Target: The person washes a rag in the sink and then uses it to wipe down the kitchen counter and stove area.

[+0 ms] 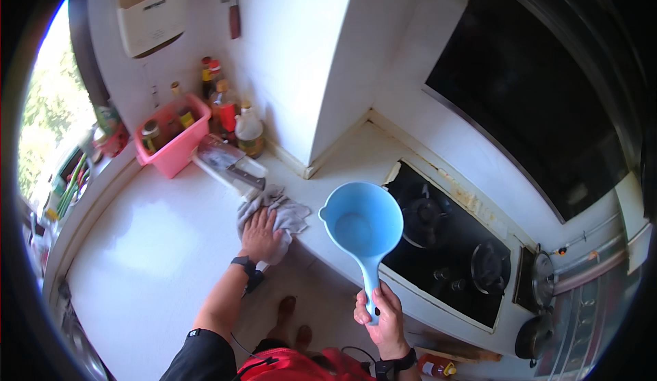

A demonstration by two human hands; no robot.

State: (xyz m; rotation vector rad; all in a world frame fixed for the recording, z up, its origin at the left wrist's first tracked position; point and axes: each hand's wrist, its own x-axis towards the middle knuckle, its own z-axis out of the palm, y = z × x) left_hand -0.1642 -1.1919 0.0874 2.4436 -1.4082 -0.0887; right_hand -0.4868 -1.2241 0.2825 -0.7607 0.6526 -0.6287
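My left hand [263, 233] holds a crumpled grey cloth [290, 214] down against the white countertop, near its inner corner. The palm faces down, and the cloth spreads out past the fingers. In my right hand [381, 315] is the handle of a light blue plastic water ladle [362, 222]. Its bowl faces up towards me and looks empty; it hangs in front of the counter edge and overlaps the gas hob [431, 273]. Just beyond the cloth, a cleaver with a dark handle [247, 177] lies on a white rack or board [213, 173], whose exact kind is blurred.
A pink plastic bin [177, 150] with bottles stands at the back, beside several sauce bottles [226, 111]. A wall corner [308, 168] juts out behind the counter. A black range hood [528, 93] overhangs the hob. At right are a lidded pot [541, 278] and a dark pan [534, 337].
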